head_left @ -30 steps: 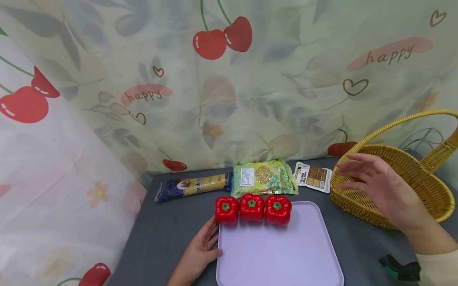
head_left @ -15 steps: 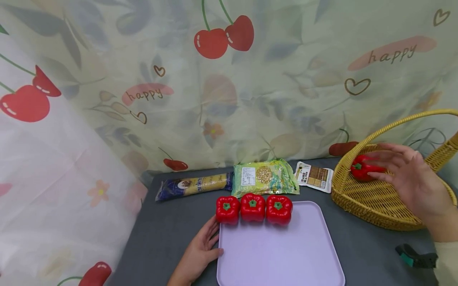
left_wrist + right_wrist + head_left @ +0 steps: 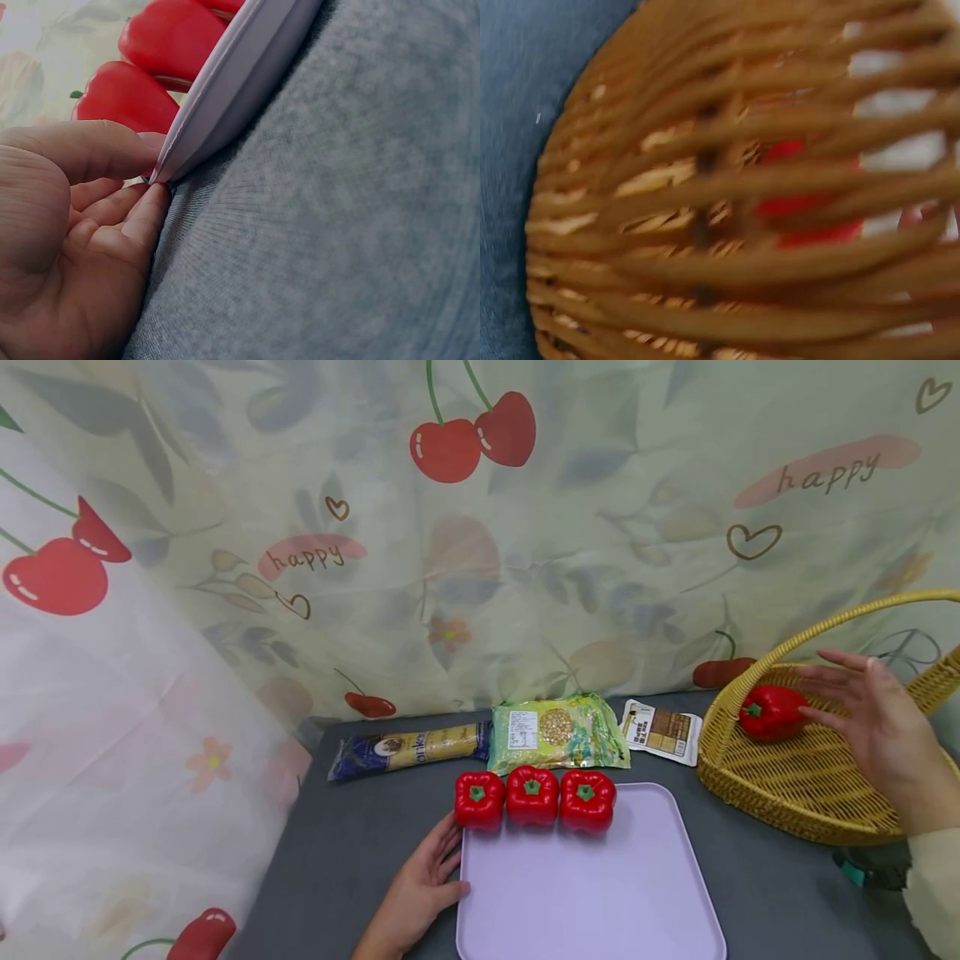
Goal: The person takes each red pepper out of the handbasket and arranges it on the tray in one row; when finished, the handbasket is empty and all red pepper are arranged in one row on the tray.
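My left hand (image 3: 418, 885) is at the left edge of a pale lilac tray (image 3: 585, 893). In the left wrist view its thumb and fingertips pinch the tray's rim (image 3: 206, 97). Three red bell peppers (image 3: 532, 797) stand in a row along the tray's far edge. My right hand (image 3: 881, 727) reaches into a wicker basket (image 3: 795, 802), fingers extended beside another red bell pepper (image 3: 772, 713). Its fingertips are close to the pepper's right side; contact is unclear. The right wrist view shows only blurred wickerwork (image 3: 705, 262), with red through the gaps and the hand hidden.
Behind the tray lie a blue-and-yellow packet (image 3: 408, 750), a green bag (image 3: 558, 732) and a small brown-and-white packet (image 3: 660, 732). The basket's tall handle (image 3: 832, 622) arches above it. A patterned curtain (image 3: 525, 568) hangs behind the grey table (image 3: 352, 835).
My right hand has moved right from the basket's near-left rim to the right side of the pepper inside, which now shows more fully. The left hand stays at the tray.
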Demonstrator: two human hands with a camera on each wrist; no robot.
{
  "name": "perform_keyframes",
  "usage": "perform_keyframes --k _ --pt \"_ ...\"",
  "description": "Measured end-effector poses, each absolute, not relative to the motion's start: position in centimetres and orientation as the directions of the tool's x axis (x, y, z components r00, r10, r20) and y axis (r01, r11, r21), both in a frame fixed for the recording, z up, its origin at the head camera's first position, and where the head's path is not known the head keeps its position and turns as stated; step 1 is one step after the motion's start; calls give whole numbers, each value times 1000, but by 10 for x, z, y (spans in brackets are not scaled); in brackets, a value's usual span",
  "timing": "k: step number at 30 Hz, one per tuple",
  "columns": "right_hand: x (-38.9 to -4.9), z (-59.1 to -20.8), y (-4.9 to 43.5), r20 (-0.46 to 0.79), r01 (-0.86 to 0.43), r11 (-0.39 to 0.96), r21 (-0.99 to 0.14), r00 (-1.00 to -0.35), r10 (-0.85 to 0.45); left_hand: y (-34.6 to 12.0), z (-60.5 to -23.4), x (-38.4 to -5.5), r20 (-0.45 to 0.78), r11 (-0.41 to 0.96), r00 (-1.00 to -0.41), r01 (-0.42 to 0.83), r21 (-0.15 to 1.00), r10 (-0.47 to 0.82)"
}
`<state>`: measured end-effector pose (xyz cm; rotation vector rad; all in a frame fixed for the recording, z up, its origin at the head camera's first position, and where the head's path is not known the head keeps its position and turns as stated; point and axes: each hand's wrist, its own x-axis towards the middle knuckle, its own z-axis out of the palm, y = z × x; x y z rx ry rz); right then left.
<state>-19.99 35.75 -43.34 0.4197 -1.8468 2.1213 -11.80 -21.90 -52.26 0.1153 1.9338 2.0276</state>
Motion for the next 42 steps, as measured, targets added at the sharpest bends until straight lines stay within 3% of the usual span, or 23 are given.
perform_keyframes --k 5,10,18,22,27,35,42 --pt "-204 -448 364 377 -381 -26 -924 -922 94 -219 -522 -117 -164 -19 -940 -178 984 299" --pt "-206 -454 364 317 -292 188 -938 -941 120 -220 -522 -118 -176 -12 -939 -188 982 296" --pt "-216 -456 365 163 -164 366 -916 -986 -34 -222 -522 -117 -179 -23 -937 -194 981 299" --pt "-222 -458 364 122 -157 550 -820 -988 -99 -221 -522 -117 -184 -22 -937 -199 980 297" --pt "-226 -467 363 163 -178 770 -613 -982 -97 -221 -522 -118 -180 -23 -937 -196 980 300" --pt "-224 -471 362 132 -114 798 -591 -990 -43 -221 -523 -118 -168 -19 -936 -182 983 309" --pt "-222 -464 365 125 -97 734 -672 -992 -17 -220 -524 -119 -161 -28 -936 -179 983 314"
